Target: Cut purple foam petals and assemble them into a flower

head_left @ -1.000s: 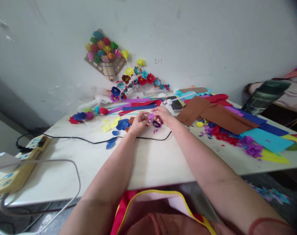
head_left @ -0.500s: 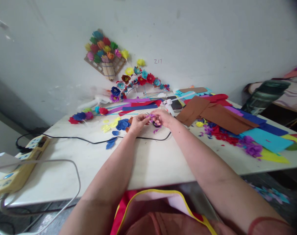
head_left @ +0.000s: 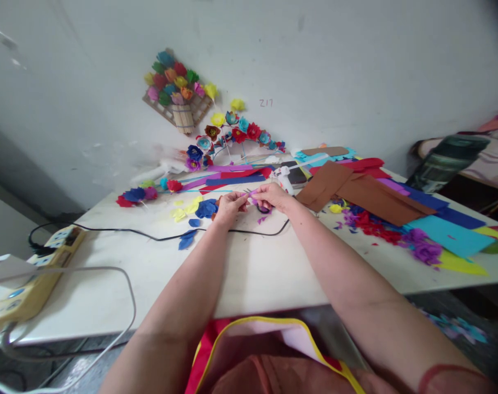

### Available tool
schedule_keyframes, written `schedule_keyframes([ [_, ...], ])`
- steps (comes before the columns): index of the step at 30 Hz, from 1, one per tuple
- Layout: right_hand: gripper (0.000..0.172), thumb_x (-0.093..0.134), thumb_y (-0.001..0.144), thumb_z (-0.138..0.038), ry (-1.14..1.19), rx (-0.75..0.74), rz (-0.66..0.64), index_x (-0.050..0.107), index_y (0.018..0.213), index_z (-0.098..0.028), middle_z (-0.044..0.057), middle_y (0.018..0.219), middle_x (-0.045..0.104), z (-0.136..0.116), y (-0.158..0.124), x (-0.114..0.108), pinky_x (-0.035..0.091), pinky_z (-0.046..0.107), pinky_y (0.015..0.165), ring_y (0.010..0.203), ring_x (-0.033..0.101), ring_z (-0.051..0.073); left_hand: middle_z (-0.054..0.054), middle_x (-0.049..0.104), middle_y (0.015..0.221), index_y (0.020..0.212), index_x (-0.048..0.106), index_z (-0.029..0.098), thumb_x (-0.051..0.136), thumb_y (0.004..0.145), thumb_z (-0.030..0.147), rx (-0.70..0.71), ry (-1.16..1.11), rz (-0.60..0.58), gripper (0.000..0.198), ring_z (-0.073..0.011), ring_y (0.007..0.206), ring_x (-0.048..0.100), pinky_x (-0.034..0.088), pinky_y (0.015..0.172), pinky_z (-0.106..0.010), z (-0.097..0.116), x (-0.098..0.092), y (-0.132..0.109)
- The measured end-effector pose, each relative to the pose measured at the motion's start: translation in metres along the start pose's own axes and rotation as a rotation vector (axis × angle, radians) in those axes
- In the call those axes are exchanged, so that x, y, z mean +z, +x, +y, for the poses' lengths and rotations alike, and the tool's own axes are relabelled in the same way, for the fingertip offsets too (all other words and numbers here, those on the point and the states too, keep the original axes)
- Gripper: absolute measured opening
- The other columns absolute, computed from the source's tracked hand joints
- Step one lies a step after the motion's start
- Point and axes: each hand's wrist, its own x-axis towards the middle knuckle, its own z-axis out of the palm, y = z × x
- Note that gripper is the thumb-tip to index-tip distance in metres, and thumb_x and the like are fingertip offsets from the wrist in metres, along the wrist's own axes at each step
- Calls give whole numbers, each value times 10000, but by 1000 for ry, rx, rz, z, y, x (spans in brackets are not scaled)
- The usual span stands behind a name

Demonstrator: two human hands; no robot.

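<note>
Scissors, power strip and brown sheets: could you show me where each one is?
Scissors [head_left: 262,210]: head view, on the dark handle.
Power strip [head_left: 33,293]: head view, on its yellowish casing.
Brown sheets [head_left: 384,200]: head view, on the flat face of one sheet.

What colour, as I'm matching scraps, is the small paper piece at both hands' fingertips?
Purple; the small paper piece shows best in the head view.

Pale, scuffed wall [head_left: 355,65] noted, marked with small handwritten characters [head_left: 266,103]. White table [head_left: 273,279] placed along it. Grey floor [head_left: 70,370] partly seen below.
</note>
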Motion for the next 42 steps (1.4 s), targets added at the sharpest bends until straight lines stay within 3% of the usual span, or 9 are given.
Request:
schedule_keyframes([
  [12,296,771,720,-259,138,-21,7,529,594,-143,-37,424,549,-2,0,5,289,137,297,289,396,29,1,612,617,648,609,142,843,516,408,-8,-115,34,377,-85,554,539,473,547,-226,2,2,-1],
  [25,253,739,722,-269,61,-21,-26,544,622,-144,-30,465,565,-3,0,7,309,153,332,331,430,44,0,591,600,635,607,142,858,495,395,-20,-183,79,384,-91,556,539,462,552,-230,2,2,-2],
  [28,153,693,762,-258,-115,-28,58,600,721,-144,-17,521,599,-6,1,2,341,172,368,365,454,62,-5,605,606,628,614,143,866,472,401,-10,-197,100,393,-95,567,551,468,555,-227,2,2,-2],
  [30,90,651,786,-231,-393,-29,188,644,815,-146,16,614,656,-8,2,-4,397,196,432,437,523,92,-15,630,632,634,623,142,868,467,402,-9,-202,107,394,-94,569,561,475,567,-230,2,1,-1],
  [33,165,660,764,-244,-931,-87,308,705,899,-161,97,912,729,-12,1,-13,482,253,674,803,668,193,-37,670,690,636,628,136,871,467,404,-10,-216,110,400,-98,571,591,491,594,-242,1,0,-1],
  [36,290,640,754,-266,-1234,-12,226,718,1021,-185,118,1101,706,-16,-4,-14,467,282,797,1023,643,254,-50,687,715,641,626,131,881,457,408,-22,-219,106,418,-118,599,632,508,628,-255,-1,-1,0],
  [39,420,632,732,-266,-1334,96,82,683,1136,-164,140,1128,699,-20,-9,-10,469,285,781,1028,646,271,-49,688,706,633,619,131,887,446,420,-34,-209,99,436,-139,634,659,523,663,-269,-2,-1,1],
  [42,461,630,725,-287,-1386,114,21,672,1168,-165,147,1113,704,-19,-9,-4,478,305,768,1013,653,286,-47,690,704,622,614,133,889,438,428,-45,-197,98,443,-151,657,669,531,679,-276,-3,-1,1],
])
